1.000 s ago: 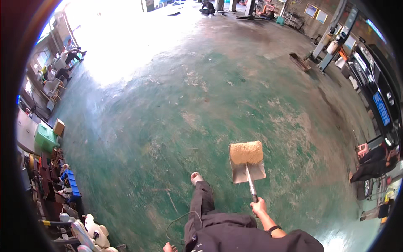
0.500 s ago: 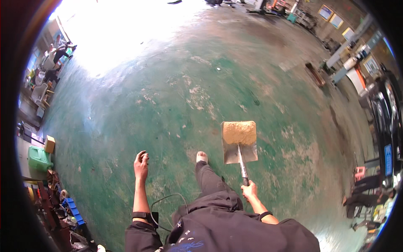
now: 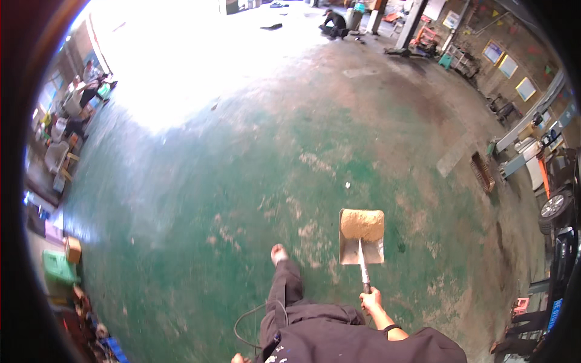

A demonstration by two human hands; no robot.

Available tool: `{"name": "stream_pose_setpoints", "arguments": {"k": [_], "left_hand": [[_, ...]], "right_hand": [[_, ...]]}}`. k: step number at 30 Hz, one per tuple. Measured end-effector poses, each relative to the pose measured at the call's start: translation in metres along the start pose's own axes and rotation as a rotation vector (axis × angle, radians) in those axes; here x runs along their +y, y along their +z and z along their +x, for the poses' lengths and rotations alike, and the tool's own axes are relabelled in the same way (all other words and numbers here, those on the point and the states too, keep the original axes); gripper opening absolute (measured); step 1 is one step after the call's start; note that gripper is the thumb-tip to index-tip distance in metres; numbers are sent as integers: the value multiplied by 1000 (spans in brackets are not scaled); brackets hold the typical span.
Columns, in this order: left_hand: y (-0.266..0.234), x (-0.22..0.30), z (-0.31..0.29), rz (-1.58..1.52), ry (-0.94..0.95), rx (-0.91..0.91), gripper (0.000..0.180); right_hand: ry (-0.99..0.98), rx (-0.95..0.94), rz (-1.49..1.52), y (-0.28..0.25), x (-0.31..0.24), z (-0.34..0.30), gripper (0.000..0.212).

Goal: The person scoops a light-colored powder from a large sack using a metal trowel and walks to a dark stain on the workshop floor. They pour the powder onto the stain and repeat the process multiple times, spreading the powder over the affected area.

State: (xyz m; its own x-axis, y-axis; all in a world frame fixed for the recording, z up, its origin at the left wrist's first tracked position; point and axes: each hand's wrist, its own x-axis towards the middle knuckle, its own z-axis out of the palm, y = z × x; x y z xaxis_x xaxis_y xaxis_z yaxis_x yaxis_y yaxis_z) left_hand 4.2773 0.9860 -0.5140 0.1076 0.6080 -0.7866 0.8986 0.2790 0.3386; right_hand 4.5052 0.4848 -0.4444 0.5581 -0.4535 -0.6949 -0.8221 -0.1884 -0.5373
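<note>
The right hand (image 3: 371, 300) was closed around the thin handle of a flat square shovel (image 3: 362, 245), gripping it near the end and holding the blade out ahead of the body, level above the floor. A heap of tan, sandy material (image 3: 362, 224) sat on the front half of the blade; the rear half, nearest the handle, showed bare grey metal. The load looked dry and grainy, mounded rather than spread — judging by that, the scooping was done and the carrying was in hand, with the load not yet tipped anywhere.

The left hand (image 3: 238, 359) barely showed at the lower edge of the view, beside the dark clothing; whether its fingers were spread or curled could not be told, and it held nothing visible. A thin dark cable (image 3: 257, 314) looped near it. One foot (image 3: 279, 252) in a pale shoe stepped forward at the end of a dark trouser leg, just left of the shovel.

The green-painted concrete floor (image 3: 181, 230) was worn, with pale scuffed patches and brown staining toward the far side — glare from an open doorway washed out its upper part. Well away, a crouched person (image 3: 334, 22) worked at the far end, and a car wheel (image 3: 553, 206) stood at the right rim.
</note>
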Motion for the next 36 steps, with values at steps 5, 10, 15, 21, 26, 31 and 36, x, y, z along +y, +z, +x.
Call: {"name": "stream_pose_setpoints", "arguments": {"k": [5, 10, 15, 21, 26, 31, 36], "left_hand": [[87, 318, 48, -114, 106, -61, 30], [220, 733, 67, -89, 819, -274, 27], [364, 1001, 73, -136, 1164, -306, 26], [429, 1106, 134, 119, 656, -387, 33], [436, 1145, 237, -145, 116, -192, 16], [475, 1318, 321, -210, 41, -247, 26], [542, 1667, 337, 303, 678, -22, 31]], "right_hand": [[7, 2, 140, 51, -211, 95, 15], [-20, 67, 82, 100, -385, 216, 19], [-56, 64, 65, 150, -571, 354, 13], [51, 50, 39, 188, -810, 463, 28], [15, 28, 17, 249, -985, 586, 18], [-14, 72, 27, 323, -1175, 696, 20], [60, 7, 131, 396, -1358, 783, 21]]}}
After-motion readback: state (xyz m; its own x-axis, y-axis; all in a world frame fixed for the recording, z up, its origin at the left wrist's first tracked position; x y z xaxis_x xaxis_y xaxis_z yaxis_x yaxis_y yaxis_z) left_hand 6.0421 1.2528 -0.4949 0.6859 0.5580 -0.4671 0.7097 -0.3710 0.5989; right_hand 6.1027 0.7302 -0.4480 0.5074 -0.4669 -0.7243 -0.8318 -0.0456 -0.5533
